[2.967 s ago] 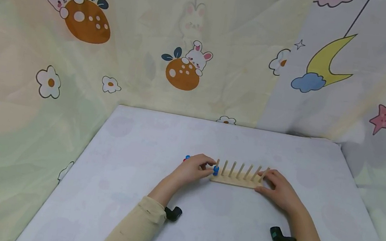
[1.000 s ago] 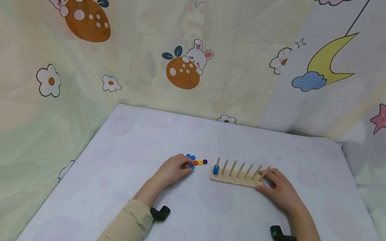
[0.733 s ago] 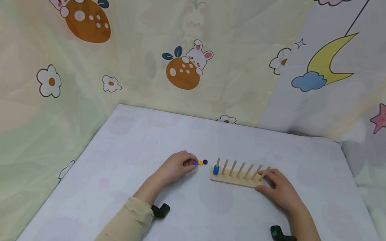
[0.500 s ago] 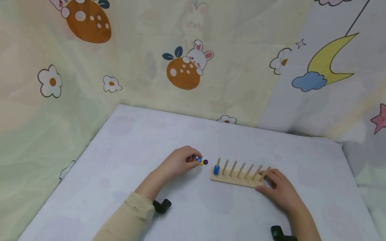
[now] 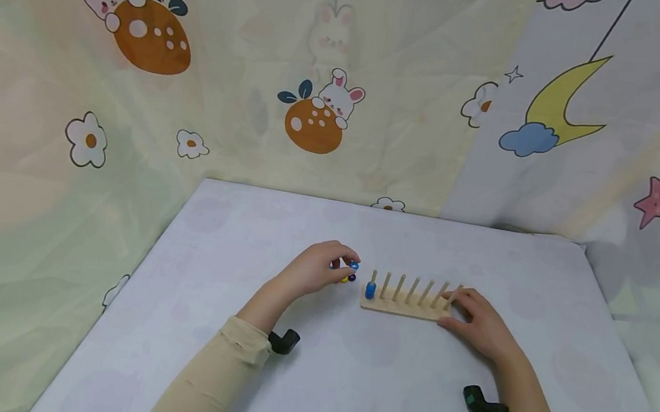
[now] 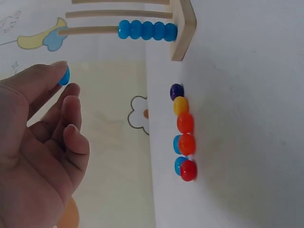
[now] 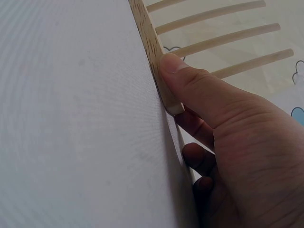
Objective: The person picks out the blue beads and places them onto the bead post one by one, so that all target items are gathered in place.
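A wooden peg board (image 5: 401, 306) with several upright pegs lies on the white table (image 5: 238, 236). Its leftmost peg carries a stack of blue beads (image 5: 370, 290) (image 6: 147, 30). My left hand (image 5: 322, 267) (image 6: 42, 142) hovers just left of the board and pinches one blue bead (image 5: 354, 265) (image 6: 64, 76) between thumb and forefinger. A row of loose beads (image 6: 183, 133), purple, yellow, orange, blue and red, lies on the table below it. My right hand (image 5: 472, 315) (image 7: 223, 118) grips the board's right end, thumb pressed on its edge.
Cartoon-printed cloth (image 5: 320, 93) hangs behind and to both sides of the table. Black wrist cameras (image 5: 284, 340) (image 5: 479, 403) sit at both cuffs. The table's near part and far part hold nothing else.
My left hand picked a blue bead from the loose row, lifted and moved right toward the board's leftmost peg. The right hand and board stayed put.
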`<state>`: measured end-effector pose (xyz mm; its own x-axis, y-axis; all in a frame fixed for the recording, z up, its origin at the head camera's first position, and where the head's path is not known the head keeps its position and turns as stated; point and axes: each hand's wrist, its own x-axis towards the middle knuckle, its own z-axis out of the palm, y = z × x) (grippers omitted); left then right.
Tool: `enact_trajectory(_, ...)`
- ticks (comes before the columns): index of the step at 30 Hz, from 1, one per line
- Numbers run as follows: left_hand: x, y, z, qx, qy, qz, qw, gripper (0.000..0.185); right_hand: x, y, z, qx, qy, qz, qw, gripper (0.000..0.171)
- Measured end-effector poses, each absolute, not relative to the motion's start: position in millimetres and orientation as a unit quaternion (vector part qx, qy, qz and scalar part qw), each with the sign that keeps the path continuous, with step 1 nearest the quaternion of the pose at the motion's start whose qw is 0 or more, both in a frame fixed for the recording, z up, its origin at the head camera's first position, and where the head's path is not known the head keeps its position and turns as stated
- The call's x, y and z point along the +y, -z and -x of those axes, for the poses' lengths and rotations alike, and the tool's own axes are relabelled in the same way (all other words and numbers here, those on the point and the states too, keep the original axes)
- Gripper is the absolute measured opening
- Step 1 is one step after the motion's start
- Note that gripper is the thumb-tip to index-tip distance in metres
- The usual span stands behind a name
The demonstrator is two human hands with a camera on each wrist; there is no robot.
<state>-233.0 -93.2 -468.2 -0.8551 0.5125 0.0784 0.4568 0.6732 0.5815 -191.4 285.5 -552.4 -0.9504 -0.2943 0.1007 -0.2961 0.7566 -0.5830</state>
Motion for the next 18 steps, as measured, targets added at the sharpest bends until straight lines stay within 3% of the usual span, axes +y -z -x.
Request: enact_trajectory(18,-67.3,450.0,229.2,0.891,-0.311,-0.327,0.051,0.028,286.3,554.0,192.3,-0.936,-0.316,-0.153,-0.002,0.052)
